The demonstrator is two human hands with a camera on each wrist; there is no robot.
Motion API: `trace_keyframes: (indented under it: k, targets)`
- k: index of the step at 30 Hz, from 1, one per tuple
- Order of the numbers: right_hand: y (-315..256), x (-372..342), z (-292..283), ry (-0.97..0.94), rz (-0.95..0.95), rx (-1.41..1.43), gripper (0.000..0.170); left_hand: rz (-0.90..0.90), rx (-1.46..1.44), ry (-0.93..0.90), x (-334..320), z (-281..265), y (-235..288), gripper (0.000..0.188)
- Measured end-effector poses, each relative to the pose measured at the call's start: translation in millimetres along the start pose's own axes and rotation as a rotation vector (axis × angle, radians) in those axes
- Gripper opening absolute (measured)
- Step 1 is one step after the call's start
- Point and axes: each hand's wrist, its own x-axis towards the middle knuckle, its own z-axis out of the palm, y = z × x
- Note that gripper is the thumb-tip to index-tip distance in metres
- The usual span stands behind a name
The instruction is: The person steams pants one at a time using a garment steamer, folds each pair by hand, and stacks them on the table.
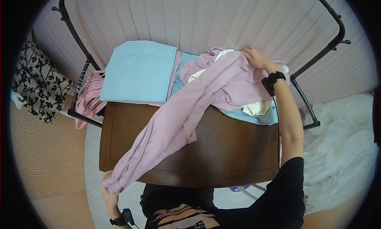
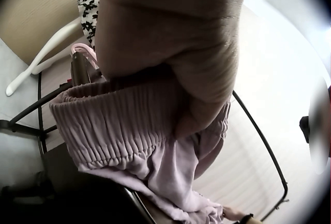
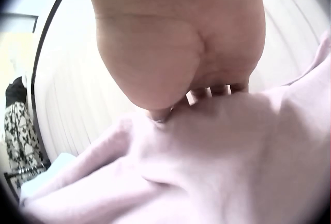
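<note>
Across the table (image 1: 230,157), we see the pink elastic-waisted garment (image 1: 170,114) stretched, gathered, pinched in both hands' grip.

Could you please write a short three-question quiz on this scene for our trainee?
1. True or false: the left hand and the right hand both hold the pink garment.
2. Which part is in the left hand?
A) a collar
B) a gathered band
C) a row of buttons
3. Fill in: the pink hangers are to the person's ____ of the folded blue cloth.

Key: 1 true; 2 B; 3 left.
</note>
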Motion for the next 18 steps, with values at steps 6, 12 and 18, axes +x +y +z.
trace_keyframes:
  k: [6,12,18]
  targets:
    - [-29.6,-22.3,-16.5,0.056,-0.17,-0.238,0.025,0.292,0.062,-0.159,13.8,-32.0,3.9,0.026]
    - [-124.8,-59.7,-33.6,0.199,-0.215,-0.375,0.054,0.376,-0.253,0.059,19.6,-69.6,-37.8,0.024]
    - [-196.4,-91.0,9.7,-0.134,-0.546,-0.153,0.068,0.31,-0.225,0.001,34.0,-61.8,-50.2,0.021]
